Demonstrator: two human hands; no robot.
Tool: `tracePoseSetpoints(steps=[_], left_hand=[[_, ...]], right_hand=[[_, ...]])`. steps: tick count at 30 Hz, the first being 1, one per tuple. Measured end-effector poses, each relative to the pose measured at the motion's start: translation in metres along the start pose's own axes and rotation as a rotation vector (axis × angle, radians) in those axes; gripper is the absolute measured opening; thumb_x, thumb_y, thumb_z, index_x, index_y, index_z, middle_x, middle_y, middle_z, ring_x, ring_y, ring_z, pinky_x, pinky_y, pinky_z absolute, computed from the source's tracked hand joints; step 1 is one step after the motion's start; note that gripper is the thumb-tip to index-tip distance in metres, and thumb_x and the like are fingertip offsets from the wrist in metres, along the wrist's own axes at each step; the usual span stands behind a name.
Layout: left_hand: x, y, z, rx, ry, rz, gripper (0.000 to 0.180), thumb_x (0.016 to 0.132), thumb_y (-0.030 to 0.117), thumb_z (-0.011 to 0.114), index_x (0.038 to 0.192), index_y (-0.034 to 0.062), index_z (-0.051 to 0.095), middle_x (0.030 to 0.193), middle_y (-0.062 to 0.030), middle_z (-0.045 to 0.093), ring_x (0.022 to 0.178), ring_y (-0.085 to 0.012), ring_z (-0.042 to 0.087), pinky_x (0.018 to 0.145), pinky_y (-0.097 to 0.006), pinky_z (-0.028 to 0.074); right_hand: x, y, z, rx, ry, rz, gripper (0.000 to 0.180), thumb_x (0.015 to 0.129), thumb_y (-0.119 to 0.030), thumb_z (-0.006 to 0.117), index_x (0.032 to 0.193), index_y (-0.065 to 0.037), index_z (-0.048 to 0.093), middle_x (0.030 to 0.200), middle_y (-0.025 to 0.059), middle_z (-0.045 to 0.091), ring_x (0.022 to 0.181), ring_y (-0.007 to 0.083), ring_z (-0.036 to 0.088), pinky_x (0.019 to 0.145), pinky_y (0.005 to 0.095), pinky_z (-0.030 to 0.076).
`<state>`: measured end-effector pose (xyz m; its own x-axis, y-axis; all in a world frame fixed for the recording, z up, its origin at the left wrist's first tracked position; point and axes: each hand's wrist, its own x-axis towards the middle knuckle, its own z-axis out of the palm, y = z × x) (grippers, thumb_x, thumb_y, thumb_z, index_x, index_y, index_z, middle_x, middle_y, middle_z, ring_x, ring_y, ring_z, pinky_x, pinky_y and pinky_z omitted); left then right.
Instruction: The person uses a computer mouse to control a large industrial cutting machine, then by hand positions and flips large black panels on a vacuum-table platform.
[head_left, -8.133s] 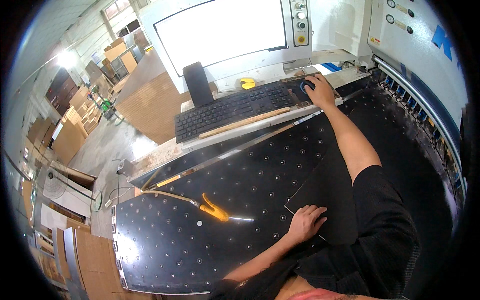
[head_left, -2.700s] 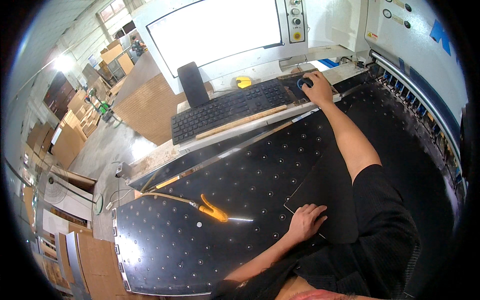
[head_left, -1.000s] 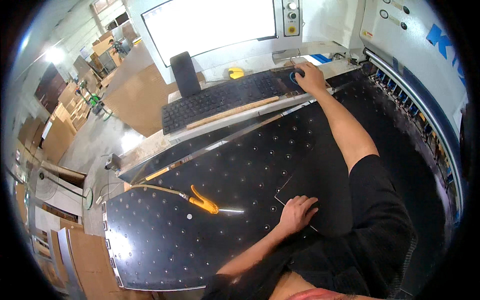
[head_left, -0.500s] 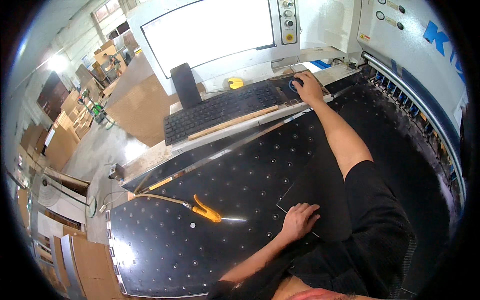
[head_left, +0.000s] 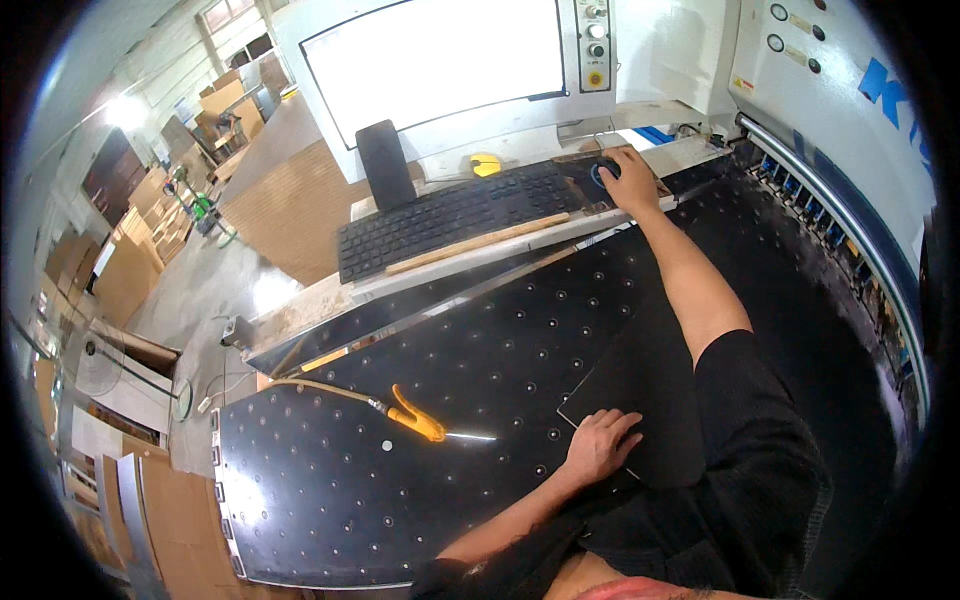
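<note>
My right hand (head_left: 632,184) rests over a dark computer mouse (head_left: 605,170) with a blue ring, its fingers curved round it. Left of the mouse lies a black keyboard (head_left: 455,222), with a strip of wood (head_left: 478,243) along its near edge. My left hand (head_left: 603,445) lies on a flat dark panel (head_left: 655,400), fingers stretched out and slightly apart, holding nothing. That panel rests on a black table (head_left: 330,490) dotted with small round studs. To the left of this hand a yellow air blow gun (head_left: 418,418) with a thin metal nozzle lies on the table.
Behind the keyboard stands a bright screen (head_left: 440,65) beside a knob panel (head_left: 596,50). A black upright slab (head_left: 385,165) and a yellow object (head_left: 485,165) sit before it. A machine with a long roller bar (head_left: 850,210) borders the right. Boards (head_left: 185,510) stand at the left.
The whole view has shifted slightly, so the scene appears a little lower and to the right. Both hands keep their places on the mouse and the dark panel.
</note>
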<state>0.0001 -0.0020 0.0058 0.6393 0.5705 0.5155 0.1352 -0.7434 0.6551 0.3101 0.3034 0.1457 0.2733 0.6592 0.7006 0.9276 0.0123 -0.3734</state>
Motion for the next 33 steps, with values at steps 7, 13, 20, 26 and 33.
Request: tracePoseSetpoints(steps=[7,13,20,26,33], left_hand=[[0.000,0.000,-0.001,0.024,-0.022,0.002,0.034,0.091,0.022,0.080,0.122,0.0088,0.071,0.099,-0.0098,0.068,0.092,-0.0315,0.067,0.079,-0.043,0.054],[0.001,0.002,-0.002,0.008,-0.005,0.011,0.036,0.089,0.021,0.082,0.121,0.0089,0.072,0.096,-0.0125,0.068,0.088,-0.0349,0.066,0.075,-0.045,0.054],[-0.001,-0.001,-0.001,0.015,-0.035,0.007,0.036,0.092,0.021,0.080,0.124,0.0080,0.070,0.102,-0.0098,0.068,0.093,-0.0308,0.067,0.080,-0.043,0.053],[-0.001,0.000,0.001,0.021,-0.012,0.019,0.037,0.089,0.020,0.082,0.123,0.0092,0.071,0.099,-0.0110,0.069,0.091,-0.0330,0.067,0.078,-0.044,0.054],[-0.001,0.002,-0.003,0.021,-0.044,0.006,0.035,0.092,0.020,0.080,0.123,0.0076,0.071,0.101,-0.0085,0.068,0.092,-0.0296,0.066,0.079,-0.041,0.052]], right_hand=[[-0.001,0.007,0.004,0.103,0.028,-0.072,0.034,0.089,-0.023,0.079,0.120,-0.010,0.075,0.124,0.0157,0.068,0.119,0.0374,0.065,0.104,0.0461,0.052],[-0.001,0.004,0.003,0.121,0.013,-0.056,0.032,0.090,-0.023,0.079,0.118,-0.009,0.075,0.125,0.0154,0.068,0.119,0.0374,0.065,0.103,0.0456,0.053],[-0.002,0.001,0.001,0.113,-0.021,-0.010,0.033,0.091,-0.026,0.077,0.120,-0.010,0.074,0.128,0.0148,0.067,0.122,0.0370,0.064,0.105,0.0459,0.052],[0.000,0.006,0.002,0.070,-0.028,0.002,0.035,0.092,-0.028,0.077,0.123,-0.011,0.074,0.130,0.0145,0.066,0.123,0.0367,0.064,0.105,0.0455,0.053],[-0.003,0.006,0.004,0.088,0.014,-0.013,0.034,0.091,-0.027,0.076,0.120,-0.011,0.073,0.127,0.0149,0.066,0.121,0.0378,0.064,0.104,0.0465,0.053]])
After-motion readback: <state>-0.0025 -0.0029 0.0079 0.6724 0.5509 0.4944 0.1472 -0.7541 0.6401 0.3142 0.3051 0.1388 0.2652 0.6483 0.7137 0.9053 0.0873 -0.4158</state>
